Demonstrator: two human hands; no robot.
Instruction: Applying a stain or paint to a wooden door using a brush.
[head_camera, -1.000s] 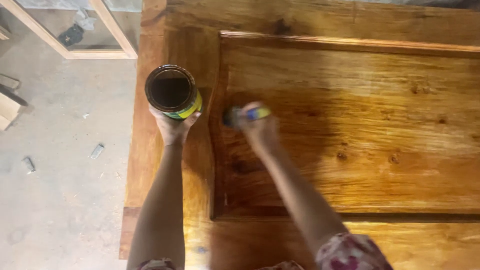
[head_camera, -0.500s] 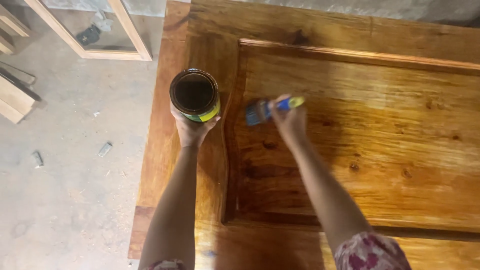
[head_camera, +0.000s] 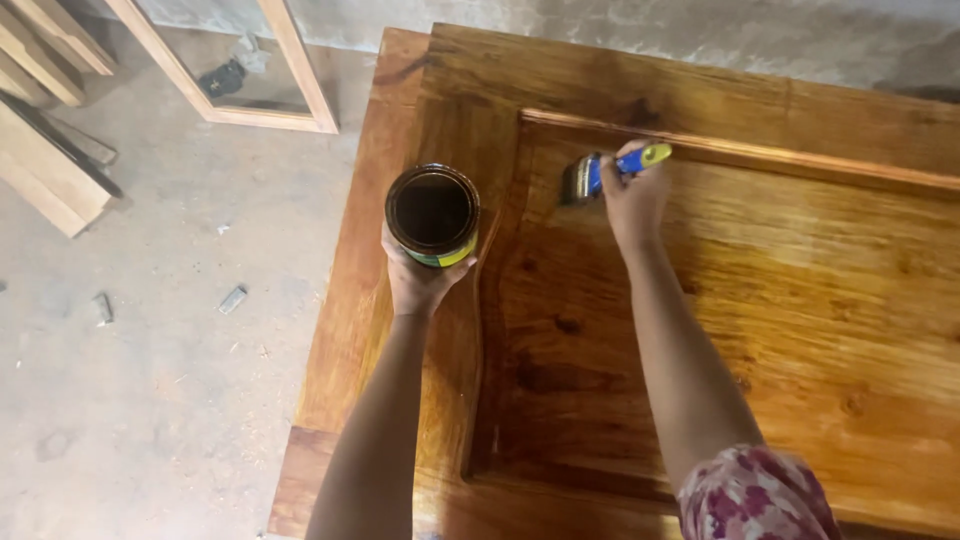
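My left hand (head_camera: 418, 278) holds an open round tin (head_camera: 432, 214) of dark varnish upright from below, over the left stile of a glossy wooden door (head_camera: 800, 300) lying flat. My right hand (head_camera: 632, 198) grips a paintbrush (head_camera: 603, 171) with a blue and yellow handle. Its bristles point left and touch the upper left corner of the door's recessed panel, next to the raised moulding. The tin is a short way left of the brush.
Grey concrete floor (head_camera: 150, 380) lies to the left with small scraps on it. A wooden frame (head_camera: 250, 70) and stacked timber pieces (head_camera: 45, 150) sit at the upper left. A rough grey wall runs along the top edge.
My right hand has carried the brush up the panel's left side to its top corner. The tin stays in my left hand; the view has shifted.
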